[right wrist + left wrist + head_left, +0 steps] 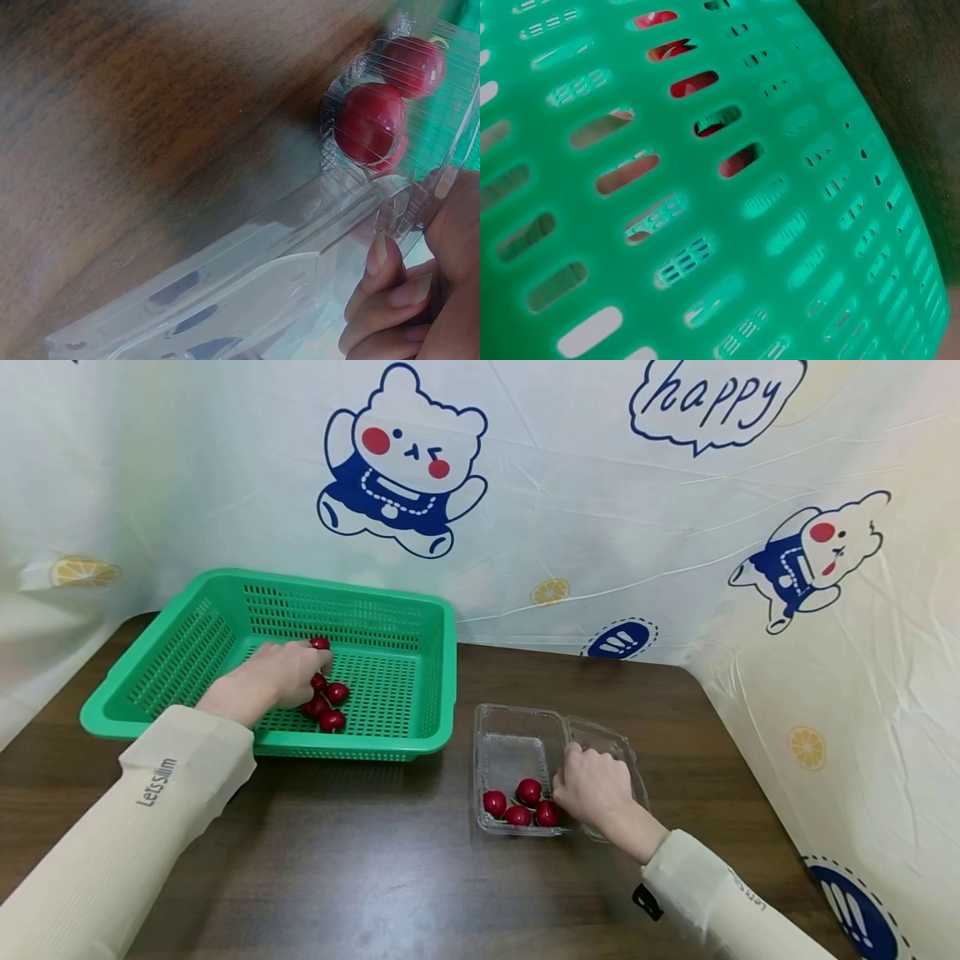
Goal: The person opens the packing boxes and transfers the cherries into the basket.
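Observation:
My left hand (277, 675) reaches into the green basket (431, 745), down among several dark red cherries (332, 720). Its fingertips are hidden, so whether they pinch a cherry does not show. Through the slots of the basket wall (727, 202), the left wrist view shows bits of red cherry (694, 84) and of the hand. My right hand (596, 783) grips the clear plastic box (517, 714) along the fold between tray and lid, fingers curled in the right wrist view. The box's lid (247, 285) lies opened to the right. Several cherries (370, 124) sit in the tray's near end.
Box and basket stand on a dark brown wooden table (360, 877), the box to the right of the basket. A pale printed cloth (540, 485) hangs behind the table and along its sides. A small black object (647, 902) shows beside the right cuff.

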A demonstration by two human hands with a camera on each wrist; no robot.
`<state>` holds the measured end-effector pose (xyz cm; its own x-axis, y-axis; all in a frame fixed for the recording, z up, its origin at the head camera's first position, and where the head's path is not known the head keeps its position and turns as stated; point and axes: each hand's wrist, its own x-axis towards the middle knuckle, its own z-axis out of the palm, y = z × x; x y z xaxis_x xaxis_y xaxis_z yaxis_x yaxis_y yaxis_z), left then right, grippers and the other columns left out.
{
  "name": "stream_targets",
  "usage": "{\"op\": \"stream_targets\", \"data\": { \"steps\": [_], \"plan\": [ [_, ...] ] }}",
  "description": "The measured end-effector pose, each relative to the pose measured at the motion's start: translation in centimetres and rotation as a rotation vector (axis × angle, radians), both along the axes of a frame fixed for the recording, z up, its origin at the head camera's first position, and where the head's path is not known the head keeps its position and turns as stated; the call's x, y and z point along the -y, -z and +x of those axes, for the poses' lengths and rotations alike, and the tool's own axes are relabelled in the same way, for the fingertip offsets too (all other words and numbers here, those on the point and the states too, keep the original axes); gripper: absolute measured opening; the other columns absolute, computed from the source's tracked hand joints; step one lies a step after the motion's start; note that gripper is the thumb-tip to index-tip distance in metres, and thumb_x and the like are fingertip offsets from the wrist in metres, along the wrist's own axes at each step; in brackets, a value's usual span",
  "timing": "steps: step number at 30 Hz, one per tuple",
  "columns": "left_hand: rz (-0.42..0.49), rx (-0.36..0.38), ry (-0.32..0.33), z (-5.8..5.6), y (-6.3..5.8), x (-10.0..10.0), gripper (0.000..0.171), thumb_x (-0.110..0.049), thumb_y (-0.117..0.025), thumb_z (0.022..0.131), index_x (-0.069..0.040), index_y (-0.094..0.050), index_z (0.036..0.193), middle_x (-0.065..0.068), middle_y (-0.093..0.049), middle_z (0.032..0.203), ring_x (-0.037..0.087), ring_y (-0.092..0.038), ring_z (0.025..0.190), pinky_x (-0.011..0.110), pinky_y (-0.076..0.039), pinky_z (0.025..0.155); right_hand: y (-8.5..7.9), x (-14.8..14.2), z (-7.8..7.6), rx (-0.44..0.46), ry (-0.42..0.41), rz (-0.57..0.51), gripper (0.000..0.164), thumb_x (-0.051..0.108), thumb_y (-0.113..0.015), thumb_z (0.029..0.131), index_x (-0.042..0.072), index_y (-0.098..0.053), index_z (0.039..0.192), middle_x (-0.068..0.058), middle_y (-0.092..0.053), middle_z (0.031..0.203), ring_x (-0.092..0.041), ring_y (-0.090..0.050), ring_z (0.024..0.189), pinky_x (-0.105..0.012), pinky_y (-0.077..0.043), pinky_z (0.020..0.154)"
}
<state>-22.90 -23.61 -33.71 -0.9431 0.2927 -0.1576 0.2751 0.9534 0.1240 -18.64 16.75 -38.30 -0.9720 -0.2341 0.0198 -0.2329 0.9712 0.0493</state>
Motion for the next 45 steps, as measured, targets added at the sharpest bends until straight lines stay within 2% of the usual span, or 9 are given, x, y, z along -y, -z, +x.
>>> {"op": "stream_targets", "data": {
  "steps": [6, 10, 17, 21, 26, 31, 37, 45],
  "plan": [
    [0.007, 0.002, -0.004, 0.1, 0.0, 0.0, 0.023, 0.008, -0.059, 0.08, -0.001, -0.06, 0.102, 0.02, -0.063, 0.093, 0.028, -0.054, 0.077, 0.04, -0.045, 0.061, 0.0, 0.0, 0.0, 0.0, -0.004, 0.004, 0.023, 0.022, -0.056, 0.083, 0.006, -0.05, 0.068, -0.012, -0.057, 0.055, -0.027, -0.053, 0.045, -0.04, -0.043, 0.037],
    [0.014, 0.004, -0.003, 0.2, -0.1, -0.1, 0.024, 0.008, -0.059, 0.08, 0.0, -0.06, 0.103, 0.02, -0.063, 0.094, 0.029, -0.054, 0.078, 0.041, -0.045, 0.061, 0.0, 0.1, 0.0, 0.0, -0.003, 0.001, 0.023, 0.022, -0.055, 0.083, 0.006, -0.05, 0.067, -0.012, -0.057, 0.054, -0.027, -0.053, 0.045, -0.04, -0.043, 0.037],
    [0.02, 0.017, -0.001, 0.1, -0.2, -0.1, 0.034, 0.009, -0.058, 0.081, 0.004, -0.06, 0.114, 0.029, -0.063, 0.108, 0.035, -0.058, 0.087, 0.047, -0.05, 0.067, 0.0, 0.1, 0.0, 0.004, 0.0, 0.0, 0.023, 0.022, -0.056, 0.084, 0.006, -0.051, 0.068, -0.012, -0.058, 0.055, -0.027, -0.053, 0.045, -0.04, -0.043, 0.037],
    [0.026, 0.019, -0.012, 0.0, -0.3, -0.2, 0.037, 0.008, -0.056, 0.081, 0.005, -0.059, 0.118, 0.029, -0.062, 0.113, 0.036, -0.058, 0.089, 0.047, -0.051, 0.069, -0.1, 0.1, -0.1, -0.007, -0.001, 0.003, 0.023, 0.022, -0.056, 0.083, 0.006, -0.051, 0.068, -0.013, -0.06, 0.057, -0.029, -0.056, 0.048, -0.042, -0.044, 0.038],
    [0.033, 0.011, -0.017, -0.1, -0.5, -0.4, 0.04, 0.003, -0.055, 0.083, 0.006, -0.056, 0.123, 0.032, -0.06, 0.117, 0.041, -0.057, 0.098, 0.054, -0.051, 0.076, -0.1, 0.0, 0.0, 0.002, 0.004, 0.003, 0.023, 0.022, -0.056, 0.084, 0.006, -0.051, 0.068, -0.014, -0.061, 0.058, -0.03, -0.056, 0.048, -0.042, -0.044, 0.039],
    [0.039, -0.024, -0.022, -0.2, -1.0, -0.9, 0.042, 0.0, -0.056, 0.083, 0.006, -0.054, 0.125, 0.033, -0.059, 0.121, 0.044, -0.056, 0.103, 0.057, -0.05, 0.078, -0.1, 0.0, 0.0, 0.011, 0.005, 0.006, 0.022, 0.022, -0.055, 0.084, 0.006, -0.051, 0.069, -0.014, -0.061, 0.058, -0.03, -0.056, 0.048, -0.042, -0.044, 0.039],
    [0.074, -0.035, -0.026, -0.2, -1.9, -1.5, 0.044, -0.002, -0.057, 0.086, 0.004, -0.052, 0.129, 0.033, -0.056, 0.125, 0.041, -0.056, 0.103, 0.05, -0.049, 0.072, 0.0, 0.0, 0.0, 0.012, 0.009, 0.01, 0.022, 0.022, -0.055, 0.084, 0.006, -0.051, 0.069, -0.014, -0.062, 0.059, -0.03, -0.057, 0.049, -0.043, -0.045, 0.04],
    [0.129, -0.034, -0.057, -0.3, -2.5, -1.5, 0.045, -0.012, -0.059, 0.09, 0.003, -0.049, 0.132, 0.033, -0.053, 0.13, 0.043, -0.055, 0.107, 0.059, -0.049, 0.083, 0.0, 0.1, -0.1, 0.01, 0.005, 0.004, 0.023, 0.022, -0.056, 0.084, 0.006, -0.051, 0.068, -0.012, -0.058, 0.056, -0.028, -0.054, 0.046, -0.04, -0.044, 0.038]
  ]
}}
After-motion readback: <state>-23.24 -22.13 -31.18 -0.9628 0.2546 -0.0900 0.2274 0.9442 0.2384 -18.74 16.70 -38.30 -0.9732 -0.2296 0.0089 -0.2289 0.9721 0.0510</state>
